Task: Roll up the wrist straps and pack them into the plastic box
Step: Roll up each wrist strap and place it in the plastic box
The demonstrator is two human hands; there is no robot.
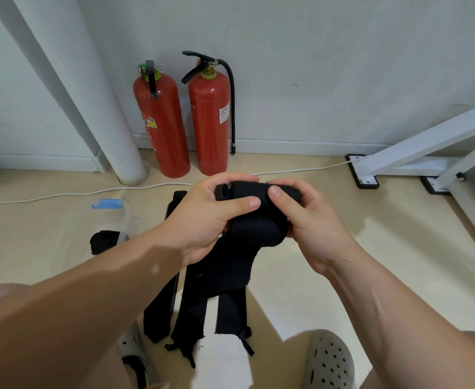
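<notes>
Thumbs on top! The left thumb presses flat across the black roll and the right thumb sits just beside it. The other fingers of both hands curl round from behind. So the left hand and the right hand both grip the wrist strap. It is wound into a fat roll between them, held in the air above the middle of the floor.

A loose black tail drops from the roll between the forearms. Below it, long black straps stretch toward the near edge of the floor. Whether each one lies flat or hangs from the roll, I cannot tell.

Out to the left, the clear plastic box sits on the floor, half hidden by the left forearm. A black bundle shows at its near wall, inside or just beside, hard to say. A strip of blue tape lies at the box's far side.

At the near edge, a grey perforated clog.

Along the far edge, against the wall, two red fire extinguishers stand upright side by side. A white pipe rises to their left, and a white cable runs across the floor in front. A white metal frame stands in the far right corner.
</notes>
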